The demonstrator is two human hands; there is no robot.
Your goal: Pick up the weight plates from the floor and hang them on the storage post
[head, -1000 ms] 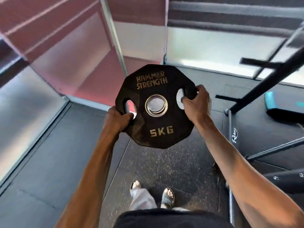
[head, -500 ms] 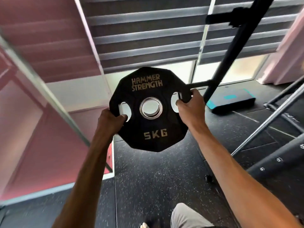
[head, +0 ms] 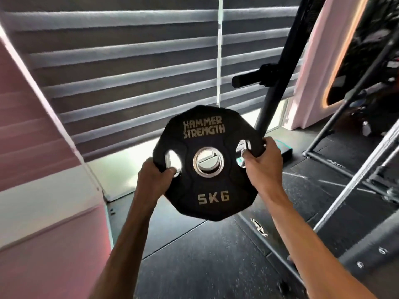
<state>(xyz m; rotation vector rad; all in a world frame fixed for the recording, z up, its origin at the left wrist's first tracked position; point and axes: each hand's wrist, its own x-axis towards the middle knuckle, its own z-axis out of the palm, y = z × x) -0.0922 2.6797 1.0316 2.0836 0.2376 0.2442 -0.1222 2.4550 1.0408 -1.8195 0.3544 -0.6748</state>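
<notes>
1 weight plate (head: 212, 184), sides gripped by left hand (head: 154, 180), right hand (head: 262, 162)

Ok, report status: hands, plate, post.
Holding: left hand, right hand grip the plate at its handle holes. Upright, below the peg, not hung. Nothing seen between.

Between left hand (head: 154, 178) and right hand (head: 262, 158), the weight plate (head: 207, 190); storage post (head: 247, 80) upper right, behind it.

weight plate (head: 207, 184) | "HAMMER STRENGTH" is printed across its upper face | "5KG" is printed below its hub | a logo on the floor frame (head: 259, 228) cannot be read
</notes>
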